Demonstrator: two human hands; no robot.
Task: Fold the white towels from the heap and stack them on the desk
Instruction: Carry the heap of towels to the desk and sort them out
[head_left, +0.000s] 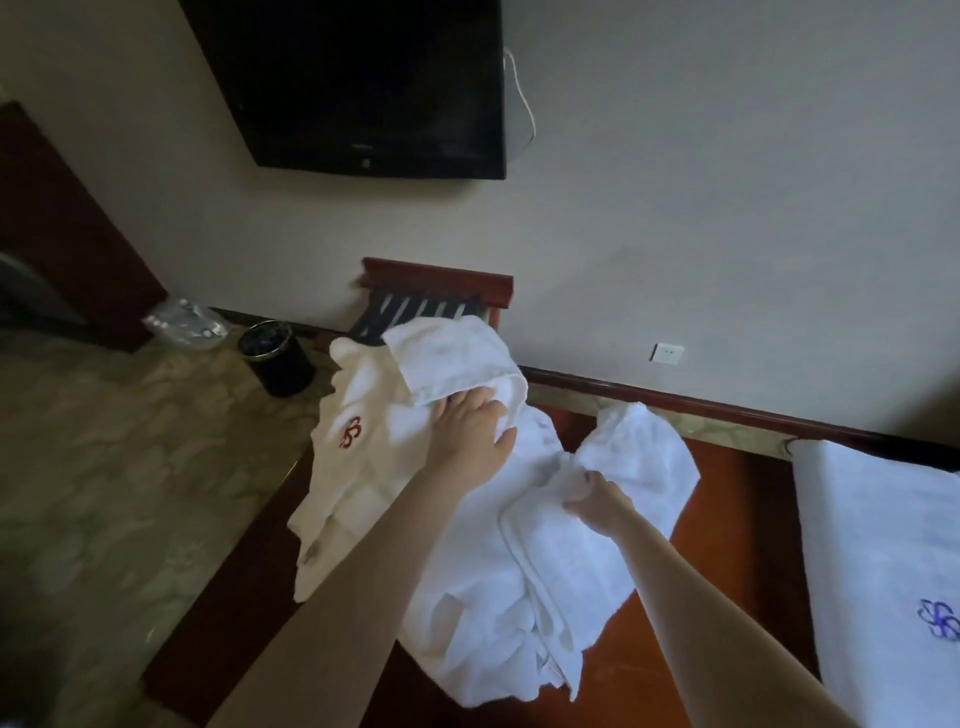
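Note:
A heap of white towels (467, 571) lies crumpled on the dark red wooden desk (737, 519). One towel at its left edge carries a red emblem (350, 432). My left hand (470, 423) rests on the upper part of the heap, fingers spread and pressing on a fold of cloth. My right hand (597, 499) pinches a bunched fold near the heap's middle. At the right, a flat white towel with a blue emblem (883, 571) lies spread on the desk.
A wall-mounted television (374, 88) hangs above. A wooden rack (436, 296) stands behind the heap against the wall. A black waste bin (278, 358) and a clear plastic bag (184, 322) sit on the patterned floor at the left. A wall socket (667, 354) is at the right.

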